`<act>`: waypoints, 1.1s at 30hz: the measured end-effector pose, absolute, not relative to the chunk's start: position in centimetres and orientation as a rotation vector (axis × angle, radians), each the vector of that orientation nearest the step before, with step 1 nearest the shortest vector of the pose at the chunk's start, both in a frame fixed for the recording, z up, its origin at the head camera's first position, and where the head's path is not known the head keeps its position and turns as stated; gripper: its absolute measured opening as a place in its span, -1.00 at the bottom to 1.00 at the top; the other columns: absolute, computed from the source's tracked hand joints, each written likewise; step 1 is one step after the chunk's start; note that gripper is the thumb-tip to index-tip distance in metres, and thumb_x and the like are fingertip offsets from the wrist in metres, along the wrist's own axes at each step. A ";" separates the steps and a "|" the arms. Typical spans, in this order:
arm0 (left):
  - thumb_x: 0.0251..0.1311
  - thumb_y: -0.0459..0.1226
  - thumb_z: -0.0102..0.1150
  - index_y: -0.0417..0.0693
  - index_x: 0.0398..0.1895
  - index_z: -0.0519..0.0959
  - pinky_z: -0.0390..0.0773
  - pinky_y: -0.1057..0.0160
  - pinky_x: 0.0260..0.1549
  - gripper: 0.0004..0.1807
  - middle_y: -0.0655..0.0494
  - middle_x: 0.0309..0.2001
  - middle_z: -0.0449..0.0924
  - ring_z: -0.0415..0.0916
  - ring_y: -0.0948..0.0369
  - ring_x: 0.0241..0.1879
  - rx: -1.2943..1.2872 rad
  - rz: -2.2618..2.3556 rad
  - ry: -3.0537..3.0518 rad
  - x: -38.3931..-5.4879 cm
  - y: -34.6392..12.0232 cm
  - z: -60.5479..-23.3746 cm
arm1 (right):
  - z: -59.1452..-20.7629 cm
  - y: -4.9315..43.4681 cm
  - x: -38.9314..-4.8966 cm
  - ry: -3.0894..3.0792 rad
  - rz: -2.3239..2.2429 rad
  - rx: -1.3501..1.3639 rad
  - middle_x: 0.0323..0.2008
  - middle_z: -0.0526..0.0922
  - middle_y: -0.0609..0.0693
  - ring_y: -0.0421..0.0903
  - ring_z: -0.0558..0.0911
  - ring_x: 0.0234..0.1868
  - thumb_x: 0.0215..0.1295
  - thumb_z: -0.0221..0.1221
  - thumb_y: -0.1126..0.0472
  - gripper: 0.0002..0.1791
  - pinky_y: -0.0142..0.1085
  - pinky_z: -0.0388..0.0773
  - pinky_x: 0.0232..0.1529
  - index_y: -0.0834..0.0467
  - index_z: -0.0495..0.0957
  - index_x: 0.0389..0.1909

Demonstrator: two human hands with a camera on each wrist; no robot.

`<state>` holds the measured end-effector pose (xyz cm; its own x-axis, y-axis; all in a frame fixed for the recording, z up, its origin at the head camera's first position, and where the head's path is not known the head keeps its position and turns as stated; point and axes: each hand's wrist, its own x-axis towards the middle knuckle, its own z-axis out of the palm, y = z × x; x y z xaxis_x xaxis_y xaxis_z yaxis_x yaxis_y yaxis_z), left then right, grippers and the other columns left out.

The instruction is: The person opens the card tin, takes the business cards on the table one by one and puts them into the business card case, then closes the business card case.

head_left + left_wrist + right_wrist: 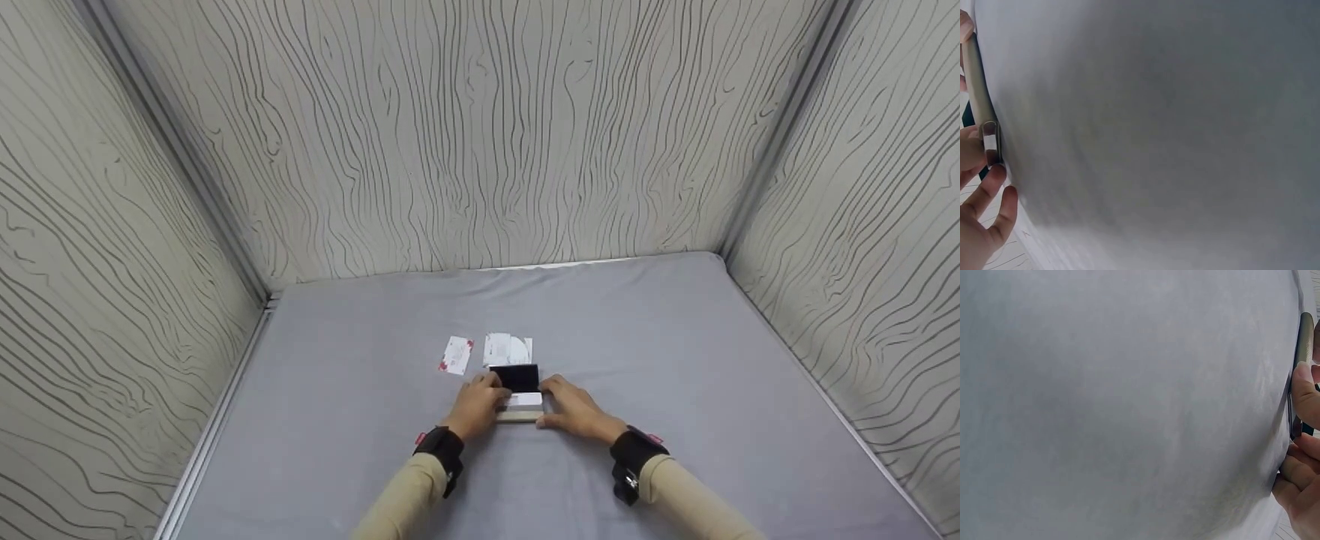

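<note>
A business card case [516, 378] lies on the cloth with its black-lined lid raised at the back and a tan front edge. White cards [525, 400] sit inside it. My left hand [474, 406] grips the case at its left end, thumb over the inside. At the right end my right hand [579, 412] holds it, thumb on the front corner and fingers along the side. The left wrist view catches the metal-rimmed end of the case [990, 143] between thumb and fingers. In the right wrist view the right thumb presses the tan edge [1304, 340].
Beyond the case lie a white card with red corners [456, 355] and, next to it, overlapping white cards [506, 349] close behind the lid. Grey cloth [360, 360] covers the table. Wood-patterned panels [480, 135] enclose it at the back and both sides.
</note>
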<state>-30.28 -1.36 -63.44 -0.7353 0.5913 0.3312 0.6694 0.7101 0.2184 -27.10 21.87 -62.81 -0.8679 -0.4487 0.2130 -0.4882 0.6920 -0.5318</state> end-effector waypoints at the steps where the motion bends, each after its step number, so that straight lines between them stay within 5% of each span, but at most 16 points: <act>1: 0.08 -0.42 0.31 -0.02 -0.19 0.75 0.47 0.17 -0.32 -0.76 0.13 -0.27 0.47 0.44 0.14 -0.23 -1.003 -0.474 -2.681 -30.2 -1.3 -63.5 | -62.8 21.9 -27.1 -2.830 0.921 0.786 0.04 0.51 0.20 0.22 0.55 0.06 0.07 0.46 0.07 -0.33 0.10 0.49 0.06 0.41 0.46 0.08; 23: 0.21 -0.44 0.20 -0.12 -0.19 0.65 0.55 0.14 -0.25 -0.85 0.07 -0.29 0.51 0.54 0.09 -0.27 -0.978 -0.605 -2.562 -30.5 -1.6 -64.1 | -63.1 21.9 -27.3 -2.807 0.910 0.808 -0.04 0.54 0.17 0.16 0.58 -0.02 0.04 0.47 0.09 -0.36 0.06 0.52 0.02 0.40 0.50 0.04; 33: 0.34 -0.23 0.21 -0.09 -0.35 0.56 0.53 0.13 -0.61 -0.87 0.10 -0.42 0.59 0.57 0.10 -0.55 -0.739 -0.663 -2.407 -31.0 -1.6 -63.7 | -62.9 22.0 -27.4 -2.784 0.873 0.860 -0.08 0.54 0.20 0.17 0.58 -0.05 0.03 0.47 0.08 -0.35 0.06 0.53 -0.01 0.43 0.51 0.02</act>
<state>-31.01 -1.56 -63.71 -0.7092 0.3576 0.6076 0.6183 0.7296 0.2923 -27.36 21.99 -62.91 -0.8356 -0.4875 0.2531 -0.5447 0.6762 -0.4960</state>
